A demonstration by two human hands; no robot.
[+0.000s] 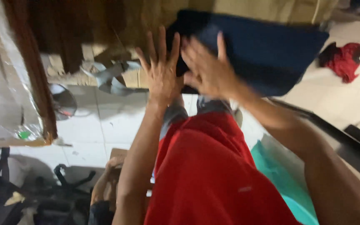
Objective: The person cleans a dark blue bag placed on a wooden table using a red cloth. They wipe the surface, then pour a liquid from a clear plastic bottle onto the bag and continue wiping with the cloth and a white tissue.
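Observation:
A folded dark blue cloth (267, 50) lies against a brown cardboard surface (246, 8) at the top of the head view. My left hand (160, 68) is spread flat with its fingers apart at the cloth's left edge. My right hand (209, 71) presses open-palmed on the cloth's lower left part, blurred by motion. Neither hand grips anything. Below the hands my red shirt (205, 175) fills the lower middle of the view.
A crumpled red cloth (344, 60) lies on the white tiled floor (105, 125) at the right. A grey strap or tape (111, 77) hangs by the cardboard. A plastic-wrapped board (5, 96) stands at left, a black chair base (69, 181) at lower left, a teal object (288, 183) at lower right.

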